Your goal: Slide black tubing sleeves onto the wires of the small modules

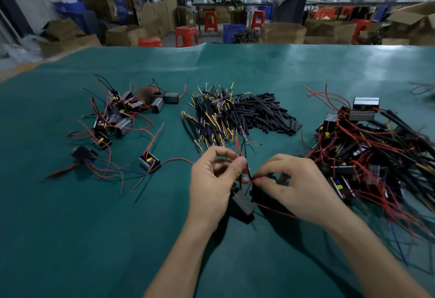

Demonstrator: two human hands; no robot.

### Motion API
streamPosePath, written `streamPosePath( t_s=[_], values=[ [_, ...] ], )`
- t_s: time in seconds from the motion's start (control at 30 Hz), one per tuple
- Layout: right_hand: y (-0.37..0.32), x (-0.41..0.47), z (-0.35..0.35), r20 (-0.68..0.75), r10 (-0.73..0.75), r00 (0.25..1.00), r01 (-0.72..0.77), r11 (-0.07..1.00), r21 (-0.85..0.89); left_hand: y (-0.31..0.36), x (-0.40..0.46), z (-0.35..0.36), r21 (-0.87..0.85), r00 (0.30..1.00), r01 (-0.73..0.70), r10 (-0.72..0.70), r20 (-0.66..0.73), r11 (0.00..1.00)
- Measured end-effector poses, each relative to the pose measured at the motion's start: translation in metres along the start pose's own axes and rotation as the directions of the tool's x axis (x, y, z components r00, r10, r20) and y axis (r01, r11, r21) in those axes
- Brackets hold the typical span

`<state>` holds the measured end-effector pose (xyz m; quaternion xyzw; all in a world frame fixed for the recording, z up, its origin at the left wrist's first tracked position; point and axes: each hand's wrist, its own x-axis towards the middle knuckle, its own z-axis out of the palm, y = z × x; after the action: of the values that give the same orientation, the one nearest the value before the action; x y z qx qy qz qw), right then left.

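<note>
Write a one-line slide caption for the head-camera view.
Both hands, left and right, pinch red wires of a small black module above a green mat.

The desk [70, 227] wears a smooth teal mat with a soft sheen. The tubing sleeves [266, 114] look matt black rubbery plastic. The module [243, 203] has a dull dark plastic case.

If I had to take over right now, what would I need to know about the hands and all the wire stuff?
Left hand: fingers pinch the red wires of one small module.
Right hand: fingers pinch a red wire beside it.
Unsleeved modules lie far left, loose black sleeves centre, the sleeved-looking pile right.
Done: apparently the right pile.
Left: sleeve the held module, then the left group.
</note>
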<state>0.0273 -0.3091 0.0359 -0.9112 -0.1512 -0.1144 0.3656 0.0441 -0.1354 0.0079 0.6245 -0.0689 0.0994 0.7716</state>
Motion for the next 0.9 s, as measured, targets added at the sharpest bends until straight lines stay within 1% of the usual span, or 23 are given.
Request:
streamPosePath(
  t_s=[0.13,0.23,0.37,0.43,0.57,0.7,0.83,0.9],
  values=[
    [-0.002,0.0,-0.003,0.03,0.058,0.998,-0.056,0.995,-0.081,-0.004,0.002,-0.004,0.092,0.994,-0.081,0.087,-0.06,0.992],
    [-0.001,0.0,-0.004,-0.013,0.118,0.993,-0.118,0.988,-0.094,-0.006,0.004,-0.004,0.133,0.99,-0.103,0.115,-0.087,0.986],
    [0.003,0.001,0.003,-0.081,0.188,0.979,-0.194,0.979,-0.065,-0.004,0.002,-0.002,0.15,0.992,-0.12,0.125,-0.022,0.981],
    [0.004,0.001,0.006,-0.085,0.175,0.981,-0.181,0.981,-0.066,-0.004,0.002,-0.001,0.159,0.993,-0.115,0.116,0.007,0.981],
    [0.004,0.0,0.012,-0.076,0.096,0.992,-0.101,0.993,-0.065,-0.004,0.002,0.0,0.2,0.993,-0.121,0.121,0.013,0.972],
    [0.006,0.001,0.014,-0.135,0.051,0.99,-0.056,0.998,-0.031,-0.002,0.003,0.001,0.181,0.993,-0.118,0.122,-0.008,0.976],
    [0.004,0.001,0.014,-0.141,0.036,0.989,-0.037,0.999,-0.004,-0.004,0.004,0.001,0.199,0.99,-0.131,0.139,-0.028,0.971],
    [0.004,0.001,0.012,-0.133,0.069,0.989,-0.063,0.997,0.049,-0.005,0.005,-0.001,0.173,0.989,-0.131,0.142,-0.05,0.976]
  ],
)
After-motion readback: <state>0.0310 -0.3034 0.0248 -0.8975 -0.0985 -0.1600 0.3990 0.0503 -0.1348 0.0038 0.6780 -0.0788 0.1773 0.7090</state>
